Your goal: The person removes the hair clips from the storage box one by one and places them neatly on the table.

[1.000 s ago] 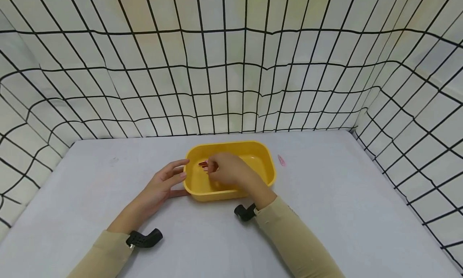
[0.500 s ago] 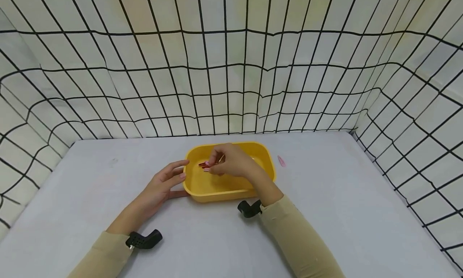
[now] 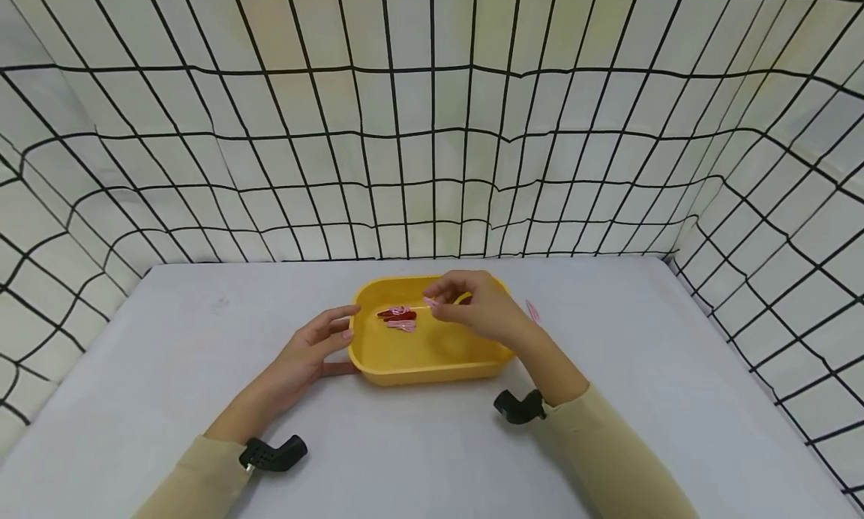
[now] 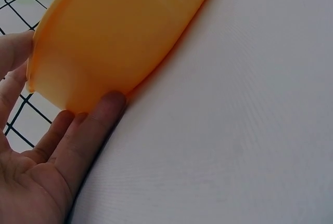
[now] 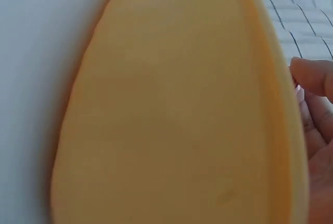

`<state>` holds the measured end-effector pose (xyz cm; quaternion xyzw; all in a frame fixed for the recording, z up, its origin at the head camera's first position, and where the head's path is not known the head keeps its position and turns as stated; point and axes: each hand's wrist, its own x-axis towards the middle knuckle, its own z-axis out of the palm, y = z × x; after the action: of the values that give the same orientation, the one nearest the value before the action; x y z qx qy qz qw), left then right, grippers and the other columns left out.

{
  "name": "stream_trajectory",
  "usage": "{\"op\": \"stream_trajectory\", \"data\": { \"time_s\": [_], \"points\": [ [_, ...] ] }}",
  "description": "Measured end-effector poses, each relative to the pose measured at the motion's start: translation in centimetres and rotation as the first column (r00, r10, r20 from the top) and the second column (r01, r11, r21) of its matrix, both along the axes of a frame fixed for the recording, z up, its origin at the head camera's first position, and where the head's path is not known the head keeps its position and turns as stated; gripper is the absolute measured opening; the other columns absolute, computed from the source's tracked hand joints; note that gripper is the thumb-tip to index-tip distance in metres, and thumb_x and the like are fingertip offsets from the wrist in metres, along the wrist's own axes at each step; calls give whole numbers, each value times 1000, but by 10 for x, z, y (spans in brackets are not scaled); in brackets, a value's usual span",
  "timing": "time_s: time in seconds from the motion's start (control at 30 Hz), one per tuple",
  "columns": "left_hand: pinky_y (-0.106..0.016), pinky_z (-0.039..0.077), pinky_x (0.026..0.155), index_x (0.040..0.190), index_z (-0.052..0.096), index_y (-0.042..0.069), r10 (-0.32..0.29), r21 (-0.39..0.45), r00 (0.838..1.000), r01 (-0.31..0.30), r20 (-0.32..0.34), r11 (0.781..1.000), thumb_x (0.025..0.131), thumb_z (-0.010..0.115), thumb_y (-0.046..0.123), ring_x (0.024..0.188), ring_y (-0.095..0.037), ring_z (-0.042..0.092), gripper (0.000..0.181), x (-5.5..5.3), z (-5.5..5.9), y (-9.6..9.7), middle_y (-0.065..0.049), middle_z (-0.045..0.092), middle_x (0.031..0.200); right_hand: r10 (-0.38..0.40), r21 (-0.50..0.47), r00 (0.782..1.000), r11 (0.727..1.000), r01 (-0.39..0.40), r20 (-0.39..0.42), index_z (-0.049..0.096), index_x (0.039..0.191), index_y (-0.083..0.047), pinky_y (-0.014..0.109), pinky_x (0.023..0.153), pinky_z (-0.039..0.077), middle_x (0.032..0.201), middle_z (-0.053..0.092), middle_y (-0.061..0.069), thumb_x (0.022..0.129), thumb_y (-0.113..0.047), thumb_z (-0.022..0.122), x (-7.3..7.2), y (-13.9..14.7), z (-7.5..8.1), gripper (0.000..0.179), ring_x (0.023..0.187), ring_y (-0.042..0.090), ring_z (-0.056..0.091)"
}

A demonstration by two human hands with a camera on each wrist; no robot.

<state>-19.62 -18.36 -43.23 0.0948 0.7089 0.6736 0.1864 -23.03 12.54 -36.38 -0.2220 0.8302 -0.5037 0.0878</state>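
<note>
In the head view a yellow plastic tray (image 3: 432, 370) stands on the table. My left hand (image 3: 316, 344) is at the tray's left end, its fingertips touching the rim and its thumb low against the outer wall. In the left wrist view, those fingers (image 4: 66, 135) lie lightly bent along the wall. Over the tray's right half my right hand (image 3: 482, 305) pinches a pink hair clip (image 3: 430, 302) between thumb and fingers. Several clips lie on the tray floor towards the left: red clips (image 3: 403, 316) with a pink clip (image 3: 402, 326) in front.
Another pink hair clip (image 3: 532, 310) lies on the white table (image 3: 675, 369), just right of the tray. Behind the table hangs a white backdrop with black netting (image 3: 432, 159), which also runs along both sides. Each wrist carries a black camera (image 3: 273, 454).
My right hand has risen from the clips and moved right with a pink hair clip, uncovering the small pile. The left hand stays at the tray's end. The head view has shifted slightly.
</note>
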Motion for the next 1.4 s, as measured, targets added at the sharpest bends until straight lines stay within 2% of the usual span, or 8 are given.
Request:
{"op": "stream_trajectory", "data": {
  "time_s": [0.1,0.2,0.43,0.6,0.77,1.07,1.23,1.4],
  "points": [
    [-45,57,93,151,37,14,5,-3,1000,-5,-1,1000,103,57,31,129,-35,50,55,0,-1,2,-18,33,153,-98,-42,995,994,98,-7,70,117,-17,30,76,55,98,65,5,94,-15,70,0,22,4,24,90,23,59],
    [-44,57,92,151,37,13,14,-5,1000,-14,-3,1000,103,56,30,128,-35,51,55,0,-2,2,-18,33,153,-151,-119,989,982,150,-2,65,125,-16,33,79,58,101,61,9,95,-14,68,-5,37,11,30,91,29,60],
    [-44,58,92,152,35,12,14,-15,1000,-14,-2,1000,103,56,30,126,-32,52,55,0,-1,3,-19,33,152,-176,-175,984,969,177,22,63,127,-13,33,80,61,101,57,14,95,-12,67,-10,61,20,32,95,41,61],
    [-43,58,92,152,36,13,20,-24,1000,-20,0,1000,103,55,30,125,-31,53,55,0,1,3,-18,34,152,-193,-187,981,963,193,18,63,127,-11,34,82,61,101,56,13,96,-10,66,-14,74,20,32,91,33,64],
    [-43,57,93,152,36,14,13,-18,1000,-13,12,1000,103,56,32,126,-31,52,57,2,1,4,-19,33,153,-228,-228,973,945,233,46,63,126,-9,35,83,61,99,56,12,95,-6,64,-17,89,16,31,89,28,65],
    [-43,57,93,152,36,14,12,-15,1000,-12,12,1000,103,56,32,126,-32,52,56,2,2,3,-19,32,152,-285,-284,950,907,310,128,60,129,-6,32,84,61,101,55,10,95,-2,60,-22,107,11,34,88,23,63],
    [-44,57,93,152,36,14,14,-12,1000,-14,13,1000,103,57,32,126,-33,51,56,2,1,2,-19,33,152,-312,-279,934,894,350,175,59,129,-5,33,84,61,101,53,10,95,-1,58,-25,115,9,34,90,27,66],
    [-44,57,93,152,36,14,17,-11,1000,-17,12,1000,103,57,31,127,-34,51,56,2,1,1,-19,33,152,-328,-259,928,894,366,179,59,128,-6,33,82,61,100,57,10,96,-6,61,-28,122,7,32,92,27,70]
  ]
}}
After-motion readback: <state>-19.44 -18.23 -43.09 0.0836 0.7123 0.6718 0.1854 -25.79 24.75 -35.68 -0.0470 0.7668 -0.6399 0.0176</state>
